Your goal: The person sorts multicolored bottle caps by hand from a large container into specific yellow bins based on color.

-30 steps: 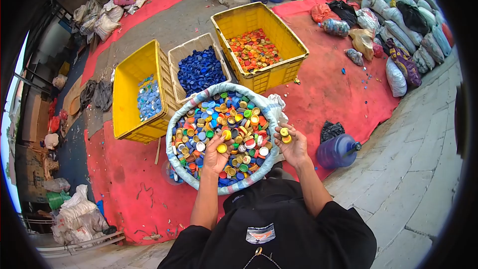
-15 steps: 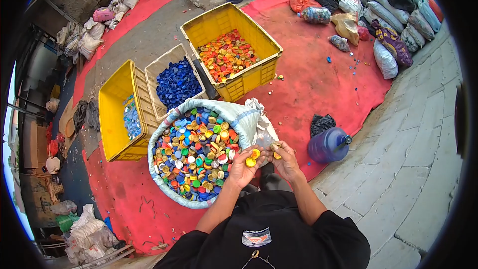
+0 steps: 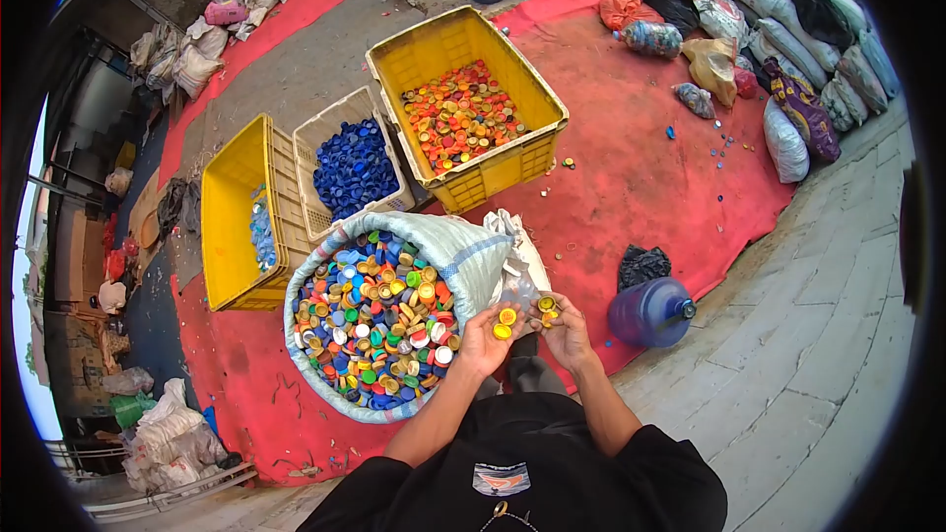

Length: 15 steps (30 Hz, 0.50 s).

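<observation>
My left hand [image 3: 479, 347] holds yellow bottle caps [image 3: 504, 331] against its fingers, palm turned up. Just to its right, my right hand [image 3: 569, 337] has gold-yellow caps [image 3: 547, 305] gripped in its fingertips; their exact number is hard to make out. Left of my hands stands a pale woven sack [image 3: 463, 248] with its mouth rolled open, full of mixed-colour bottle caps [image 3: 379, 305]. A clear plastic bag or container [image 3: 519, 290] sits just beyond my fingers, partly hidden by them.
Beyond the sack are a yellow crate [image 3: 548, 134] of orange and red caps, a whitish crate [image 3: 307, 182] of dark blue caps, and another yellow crate [image 3: 225, 227] with light blue caps. A blue water jug [image 3: 645, 313] lies at right by a grey block wall [image 3: 788, 335].
My right hand has turned so more of its caps show. The camera view has shifted slightly, and the yellow caps stay in my left hand.
</observation>
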### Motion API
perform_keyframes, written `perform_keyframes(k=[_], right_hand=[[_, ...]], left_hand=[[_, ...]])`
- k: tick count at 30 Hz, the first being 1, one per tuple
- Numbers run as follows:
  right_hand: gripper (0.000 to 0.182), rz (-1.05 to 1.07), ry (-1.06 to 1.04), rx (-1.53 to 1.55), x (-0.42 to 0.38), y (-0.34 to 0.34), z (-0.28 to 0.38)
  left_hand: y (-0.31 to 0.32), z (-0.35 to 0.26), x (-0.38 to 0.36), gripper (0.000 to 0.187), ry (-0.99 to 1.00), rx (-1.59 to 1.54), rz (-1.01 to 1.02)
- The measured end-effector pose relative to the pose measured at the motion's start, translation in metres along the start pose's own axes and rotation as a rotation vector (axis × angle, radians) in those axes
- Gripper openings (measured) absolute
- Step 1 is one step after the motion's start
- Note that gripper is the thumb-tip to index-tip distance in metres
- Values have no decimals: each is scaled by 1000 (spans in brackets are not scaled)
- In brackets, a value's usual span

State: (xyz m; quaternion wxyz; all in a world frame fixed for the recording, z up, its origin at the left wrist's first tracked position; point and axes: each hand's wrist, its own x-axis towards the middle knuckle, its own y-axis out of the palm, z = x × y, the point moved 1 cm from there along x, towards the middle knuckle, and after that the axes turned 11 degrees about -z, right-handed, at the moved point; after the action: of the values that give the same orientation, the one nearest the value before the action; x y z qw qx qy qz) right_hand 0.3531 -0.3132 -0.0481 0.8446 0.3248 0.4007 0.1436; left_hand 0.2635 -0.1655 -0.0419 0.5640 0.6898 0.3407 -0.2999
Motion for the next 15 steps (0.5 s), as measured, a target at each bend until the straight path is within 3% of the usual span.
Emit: perform_keyframes(k=[7,10,12,14,15], right_hand=[[43,-299,115,18,25,-15,-19],[37,-331,110,8,69,18,-1],[39,-35,-13,81,80,96,45],[60,256,-28,223,99,149,82],[74,371,-62,261,103,173,94]], left_hand=[[0,16,43,31,-56,28,-244],[51,-23,48,46,-36,-77,-217],[102,-80,43,64,75,-249,4],[153,-134,5,93,273,-379,334],[158,-161,2,106,287,-469,367]])
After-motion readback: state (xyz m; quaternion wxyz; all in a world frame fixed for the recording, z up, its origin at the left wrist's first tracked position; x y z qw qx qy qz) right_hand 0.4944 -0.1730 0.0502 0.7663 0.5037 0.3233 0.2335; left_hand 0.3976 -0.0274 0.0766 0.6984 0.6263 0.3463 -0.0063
